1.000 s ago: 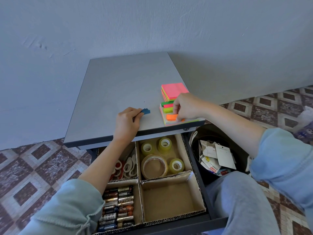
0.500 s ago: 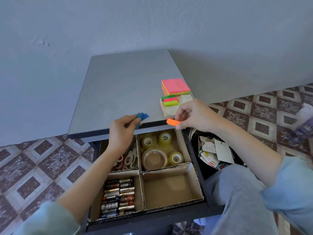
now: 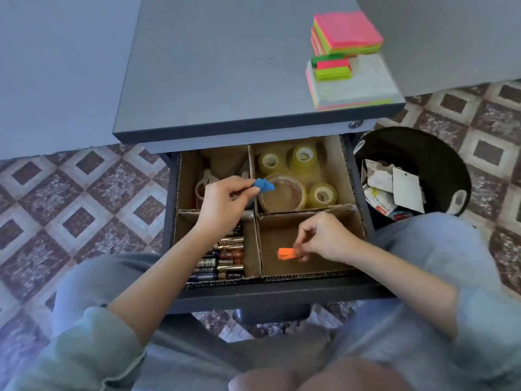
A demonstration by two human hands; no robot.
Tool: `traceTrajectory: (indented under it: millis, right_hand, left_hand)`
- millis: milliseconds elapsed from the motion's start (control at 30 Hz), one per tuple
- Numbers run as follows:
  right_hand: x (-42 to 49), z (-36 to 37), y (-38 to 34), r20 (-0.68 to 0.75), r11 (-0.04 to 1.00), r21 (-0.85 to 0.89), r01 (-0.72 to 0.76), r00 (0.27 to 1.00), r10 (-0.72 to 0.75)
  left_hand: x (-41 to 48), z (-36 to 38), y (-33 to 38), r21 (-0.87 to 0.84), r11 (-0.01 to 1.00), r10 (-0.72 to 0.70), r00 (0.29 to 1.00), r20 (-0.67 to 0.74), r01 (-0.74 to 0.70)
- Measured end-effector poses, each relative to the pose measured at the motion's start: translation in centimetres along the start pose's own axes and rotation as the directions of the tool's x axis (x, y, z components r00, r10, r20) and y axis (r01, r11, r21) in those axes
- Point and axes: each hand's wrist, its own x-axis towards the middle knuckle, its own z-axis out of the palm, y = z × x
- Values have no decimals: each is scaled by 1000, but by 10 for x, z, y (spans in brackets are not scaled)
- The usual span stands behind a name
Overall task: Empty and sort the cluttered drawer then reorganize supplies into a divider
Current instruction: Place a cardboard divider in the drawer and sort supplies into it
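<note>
The right hand (image 3: 324, 238) had dropped from the worktop (image 3: 225, 66) edge into the divider's (image 3: 255, 244) near-right compartment. It pinched one orange pad (image 3: 287, 253) just above the floor, the first item there, I judged. Left of it lay batteries (image 3: 225, 261), too hidden by the arm to count. The left hand (image 3: 225, 204) had followed over the drawer, pinching one blue pad (image 3: 264, 185). Beyond sat four tape rolls (image 3: 282, 190) and some scissors (image 3: 204, 182). On the worktop, two big note pads (image 3: 346, 32) and three small ones waited.

A plain pale blue-grey wall (image 3: 56, 66) backs a low grey cabinet (image 3: 225, 66) with a dark front edge. The floor (image 3: 84, 207) is tiled in brown and cream squares. A black bin (image 3: 417, 148) stands just beside the cabinet.
</note>
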Motion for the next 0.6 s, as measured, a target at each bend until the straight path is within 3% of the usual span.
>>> traceTrajectory:
  millis: [167, 300, 600]
  right_hand:
    - [22, 21, 6, 39, 980, -161, -120, 991, 128]
    - [28, 26, 2, 72, 950, -302, -85, 991, 112]
    - [36, 33, -1, 86, 897, -440, -30, 993, 76]
  left_hand:
    - [9, 4, -8, -58, 996, -63, 998, 5, 63]
    - [11, 3, -13, -103, 994, -42, 999, 34, 45]
    - [10, 7, -19, -84, 994, 77, 997, 33, -74]
